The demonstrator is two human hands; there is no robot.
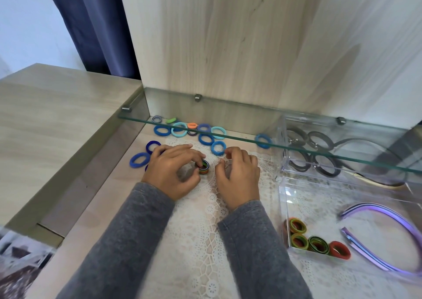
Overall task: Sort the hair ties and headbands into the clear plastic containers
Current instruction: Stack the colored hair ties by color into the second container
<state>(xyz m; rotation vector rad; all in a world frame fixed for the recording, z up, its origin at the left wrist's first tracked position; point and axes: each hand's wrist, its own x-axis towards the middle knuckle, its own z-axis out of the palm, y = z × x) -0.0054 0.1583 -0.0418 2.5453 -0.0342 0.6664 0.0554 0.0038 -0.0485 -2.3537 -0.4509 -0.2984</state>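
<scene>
Soft, even daylight, fairly bright; no harsh glare; broad soft shadow on wood back panel (342, 70) at upper rt; faint shadows under left hand (170, 169) & right hand (237, 175); glass shelf (239, 125) carries pale reflections; purple headband (376, 206) has bright sheen; wide-angle lens bends straight lines twd edges; bottom-left corner & sleeves (127, 241) smeared w/ blur; centre crisp, incl stacked hair ties (202, 166) pinched by left hand
</scene>
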